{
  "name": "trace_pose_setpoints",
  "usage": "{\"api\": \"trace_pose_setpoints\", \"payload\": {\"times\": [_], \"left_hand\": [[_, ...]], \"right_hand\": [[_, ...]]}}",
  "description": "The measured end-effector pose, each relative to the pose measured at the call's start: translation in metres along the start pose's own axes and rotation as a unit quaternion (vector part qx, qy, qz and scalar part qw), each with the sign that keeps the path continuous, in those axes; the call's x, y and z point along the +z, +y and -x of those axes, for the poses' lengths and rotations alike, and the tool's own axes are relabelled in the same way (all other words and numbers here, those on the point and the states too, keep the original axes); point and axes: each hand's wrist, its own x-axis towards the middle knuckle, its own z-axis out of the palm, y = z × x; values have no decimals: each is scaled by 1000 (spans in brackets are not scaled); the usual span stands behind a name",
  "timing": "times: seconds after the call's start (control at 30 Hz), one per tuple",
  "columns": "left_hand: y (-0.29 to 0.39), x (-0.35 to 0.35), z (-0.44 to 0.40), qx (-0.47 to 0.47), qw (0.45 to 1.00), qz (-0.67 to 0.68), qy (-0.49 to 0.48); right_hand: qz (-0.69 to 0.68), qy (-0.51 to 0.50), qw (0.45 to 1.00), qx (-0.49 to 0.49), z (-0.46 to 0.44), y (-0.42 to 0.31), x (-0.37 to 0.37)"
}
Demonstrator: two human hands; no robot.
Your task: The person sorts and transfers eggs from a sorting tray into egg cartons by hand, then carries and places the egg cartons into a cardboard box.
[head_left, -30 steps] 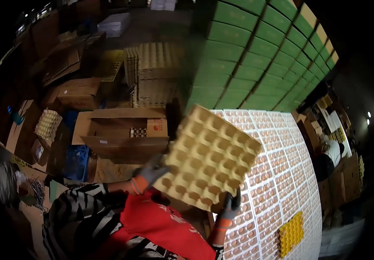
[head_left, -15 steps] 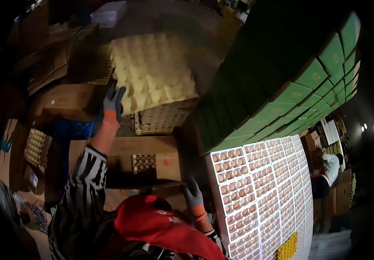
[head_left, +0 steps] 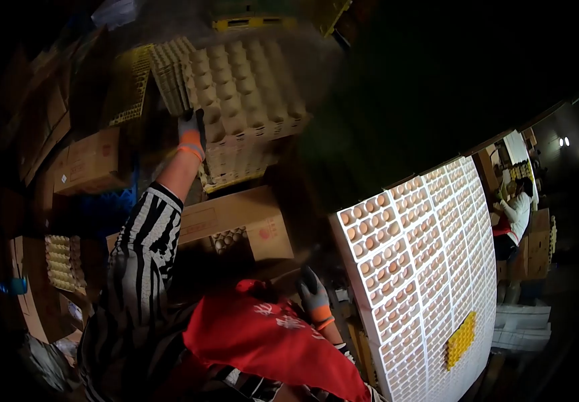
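Observation:
My left hand (head_left: 192,132), in a grey glove with an orange cuff, reaches forward, fingers closed at the near left edge of a pulp egg tray (head_left: 239,84). This tray tops a stack of egg trays (head_left: 236,157), its cups showing no eggs. Lower down, my right hand (head_left: 313,295), gloved alike, hangs open with nothing in it, beside the red cloth at my chest. Between my arms and the stack is an open cardboard box (head_left: 271,231); some eggs (head_left: 229,239) show inside, the rest being in shadow or behind my sleeve.
More pulp trays (head_left: 171,74) stand left of the stack, near a yellow crate (head_left: 131,87). At right rises a wall of white trays full of eggs (head_left: 417,268), with a yellow tray (head_left: 460,340) against it. A person (head_left: 516,214) works beyond. Cardboard boxes (head_left: 88,161) lie left.
The blurred tray at my left hand now appears level on the stack. More trays have come into view at its left. My view has shifted, and the green boxes at right have gone dark.

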Motion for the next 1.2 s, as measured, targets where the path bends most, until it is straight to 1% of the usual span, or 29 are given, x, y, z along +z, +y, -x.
{"api": "trace_pose_setpoints", "payload": {"times": [0.07,0.1,0.13,0.17,0.2,0.23,0.27,0.3,0.37,0.4,0.43,0.47,0.5,0.53,0.57,0.6,0.63,0.67,0.7,0.73,0.77,0.8,0.87,0.9,0.97,1.03,1.07,1.13,1.2], "left_hand": [[29,11,23,-21,999,-36,-12],[25,10,21,34,998,-48,-21],[22,7,18,89,994,-59,-31],[19,9,15,144,986,-69,-43],[30,14,26,285,937,-202,7],[55,20,49,416,848,-325,56],[76,28,67,531,722,-430,103],[86,38,77,557,681,-474,33],[96,50,91,592,581,-550,-100],[98,54,83,572,622,-529,-76],[101,62,66,553,661,-504,-54],[101,70,44,531,698,-480,-33],[88,68,5,531,763,-369,16],[81,54,-9,435,851,-289,-46],[77,36,-19,327,916,-205,-106],[76,21,-26,211,957,-117,-164],[78,9,-29,89,972,-29,-217],[77,3,-22,0,966,21,-259],[76,-4,-16,-93,951,65,-288],[73,-10,-3,-148,937,72,-309],[73,-10,9,-97,929,32,-356],[73,-10,18,-45,915,-5,-400],[71,-10,28,30,891,-50,-450],[71,-9,31,55,885,-59,-459],[64,-10,19,13,905,-10,-424],[50,-13,-9,-122,931,107,-326],[56,-17,-10,-160,908,162,-352],[61,-17,-14,-119,909,130,-377],[65,-12,-7,-84,948,58,-301]], "right_hand": [[10,0,1000,-18,-1,-23,9],[89,2,994,-68,-7,-17,10],[120,13,987,-105,-10,-13,12],[143,20,982,-118,-10,-10,11],[166,29,977,-131,-10,-17,11],[137,26,984,-110,-10,-18,12],[107,23,990,-90,-10,-19,13],[79,18,994,-69,-9,-19,15],[45,-18,998,-40,-22,-23,18],[29,-36,999,-29,-33,-23,19],[-15,-39,997,-60,-53,-2,25],[-76,-52,995,-22,-68,-26,30],[-87,-46,992,-75,-97,-8,39],[-196,-72,978,23,-107,-57,41],[-259,-85,962,22,-127,-73,46],[-321,-87,943,34,-152,-81,56],[-339,-85,936,51,-172,-93,65],[-147,-112,976,-114,-202,-86,73],[-175,-122,967,-143,-231,-84,89],[-203,-132,955,-171,-260,-82,105],[-445,-129,884,-64,-284,-93,130],[-485,-118,865,-43,-305,-106,139],[-557,-102,824,6,-333,-130,149],[-559,-88,824,21,-337,-139,153],[-558,-59,826,52,-337,-163,156],[-515,-10,857,33,-354,-150,180],[-501,-1,865,26,-357,-148,186],[-484,1,875,14,-359,-151,192],[-455,10,890,4,-354,-164,193]]}}
